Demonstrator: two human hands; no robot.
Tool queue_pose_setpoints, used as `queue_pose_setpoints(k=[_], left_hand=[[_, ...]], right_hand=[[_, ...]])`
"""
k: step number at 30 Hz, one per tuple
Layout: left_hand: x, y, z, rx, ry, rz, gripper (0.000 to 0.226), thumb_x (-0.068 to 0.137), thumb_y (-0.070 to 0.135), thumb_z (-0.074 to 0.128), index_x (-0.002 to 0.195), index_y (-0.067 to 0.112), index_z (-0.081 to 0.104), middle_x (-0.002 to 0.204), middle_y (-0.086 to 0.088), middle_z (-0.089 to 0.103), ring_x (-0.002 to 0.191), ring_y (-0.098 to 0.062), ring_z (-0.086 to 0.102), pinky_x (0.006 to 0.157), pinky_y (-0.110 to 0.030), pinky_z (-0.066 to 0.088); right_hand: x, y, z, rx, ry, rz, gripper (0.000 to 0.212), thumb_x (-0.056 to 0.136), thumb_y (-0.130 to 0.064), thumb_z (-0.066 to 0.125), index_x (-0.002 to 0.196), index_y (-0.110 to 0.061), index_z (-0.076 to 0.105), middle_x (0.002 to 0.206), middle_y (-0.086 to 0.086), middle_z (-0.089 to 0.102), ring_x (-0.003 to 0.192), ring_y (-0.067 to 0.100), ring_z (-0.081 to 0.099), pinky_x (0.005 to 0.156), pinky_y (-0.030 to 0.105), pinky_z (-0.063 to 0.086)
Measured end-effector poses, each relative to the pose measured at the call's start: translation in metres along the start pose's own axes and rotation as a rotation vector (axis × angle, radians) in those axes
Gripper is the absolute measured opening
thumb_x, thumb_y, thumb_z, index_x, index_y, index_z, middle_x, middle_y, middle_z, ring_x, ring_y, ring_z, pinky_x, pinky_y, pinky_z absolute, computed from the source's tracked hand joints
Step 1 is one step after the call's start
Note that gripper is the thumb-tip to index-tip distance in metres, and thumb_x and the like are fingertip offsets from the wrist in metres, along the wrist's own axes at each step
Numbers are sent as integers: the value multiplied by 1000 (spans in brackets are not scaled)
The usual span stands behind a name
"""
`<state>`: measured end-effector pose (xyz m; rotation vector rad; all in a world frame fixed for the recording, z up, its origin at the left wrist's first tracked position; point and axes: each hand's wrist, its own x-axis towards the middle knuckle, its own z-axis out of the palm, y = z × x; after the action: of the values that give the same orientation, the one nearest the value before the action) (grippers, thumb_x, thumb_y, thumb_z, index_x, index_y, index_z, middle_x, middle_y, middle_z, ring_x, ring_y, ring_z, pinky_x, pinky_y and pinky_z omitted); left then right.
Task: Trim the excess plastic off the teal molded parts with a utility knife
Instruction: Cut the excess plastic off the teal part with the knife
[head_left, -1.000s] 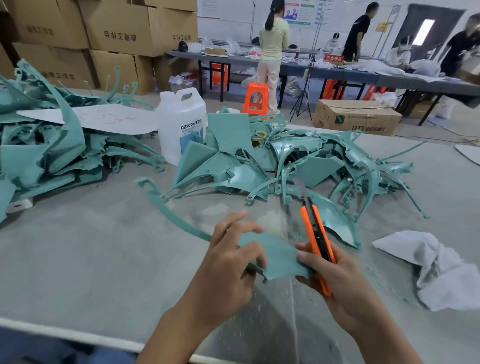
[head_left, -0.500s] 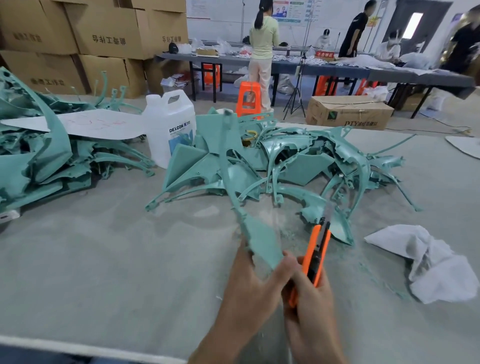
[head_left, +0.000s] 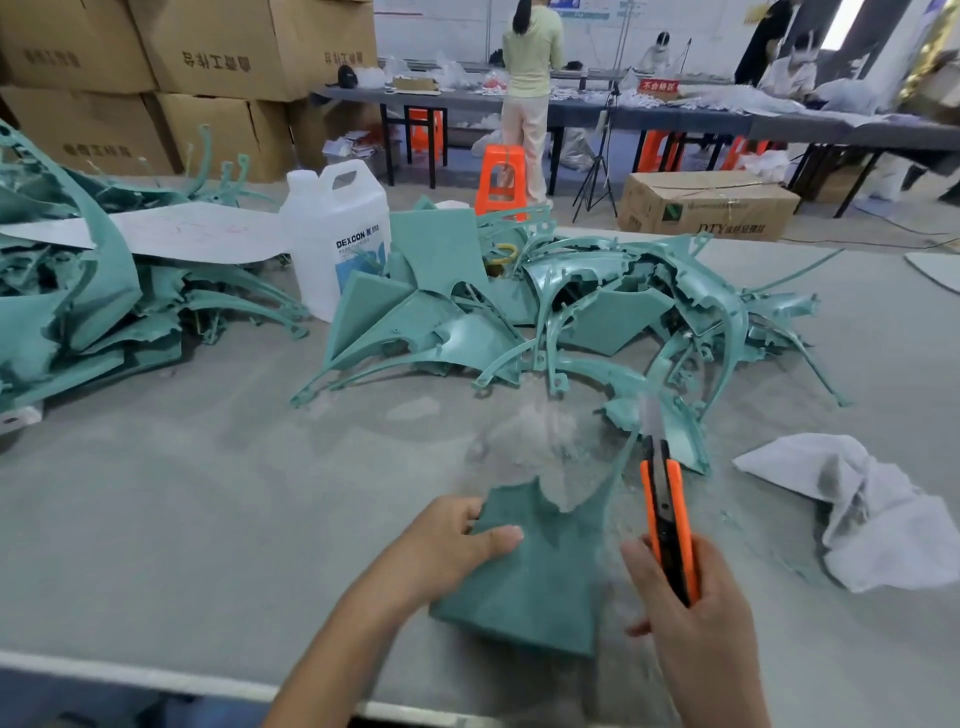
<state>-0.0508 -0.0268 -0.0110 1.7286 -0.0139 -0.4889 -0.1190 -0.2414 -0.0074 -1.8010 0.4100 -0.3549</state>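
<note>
My left hand grips a teal molded part by its left edge, thumb on its flat face, near the front of the table. The part's thin curved arm runs up and to the right, toward the knife. My right hand holds an orange utility knife upright just right of the part, blade out and pointing away from me. A heap of teal molded parts lies behind in the middle of the table. A second pile of teal parts is at the far left.
A white plastic jug stands between the two piles. A crumpled white cloth lies at the right. Pale shavings dust the grey table. Cardboard boxes, orange stools and people at benches are beyond.
The held part has swung from standing upright to lying broad-face up toward me, with my left hand now on its left edge. The knife has moved from behind the part to its right side.
</note>
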Motion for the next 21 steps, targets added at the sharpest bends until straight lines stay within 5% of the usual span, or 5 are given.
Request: queue_pose_setpoints(k=[2, 5, 8, 13, 21], left_hand=[[9, -9, 4, 446, 169, 13, 27, 84, 46, 74, 77, 22, 62, 75, 10, 69, 70, -10, 64, 70, -34, 53], [10, -19, 18, 862, 518, 173, 47, 72, 68, 69, 93, 32, 47, 90, 18, 44, 86, -9, 43, 76, -29, 38], [7, -32, 31, 843, 597, 245, 44, 77, 67, 63, 94, 34, 40, 91, 15, 40, 92, -16, 45, 78, -28, 27], [5, -46, 33, 775, 634, 216, 43, 81, 72, 52, 95, 32, 46, 93, 15, 53, 93, -15, 49, 80, -31, 31], [8, -44, 32, 733, 629, 204, 40, 81, 70, 58, 97, 34, 48, 93, 18, 49, 96, -14, 49, 79, -28, 25]], right_hand=[[0, 1, -3, -108, -55, -4, 12, 84, -34, 75, 83, -37, 64, 65, 0, 67, 43, 20, 61, 43, 26, 50], [1, 2, -4, -265, -155, -63, 11, 89, -41, 66, 83, -33, 65, 68, -2, 69, 54, 18, 63, 58, 42, 55], [-1, -2, 2, -384, -269, -126, 10, 93, -46, 56, 100, -43, 64, 72, -10, 69, 66, 6, 64, 65, 30, 51], [-5, -5, 19, -645, -399, -187, 25, 97, -54, 46, 122, -56, 52, 96, -9, 72, 94, 18, 67, 74, 30, 47], [-13, 0, 27, -653, -332, -259, 34, 98, -52, 44, 131, -57, 48, 94, -6, 73, 90, 25, 68, 66, 34, 43]])
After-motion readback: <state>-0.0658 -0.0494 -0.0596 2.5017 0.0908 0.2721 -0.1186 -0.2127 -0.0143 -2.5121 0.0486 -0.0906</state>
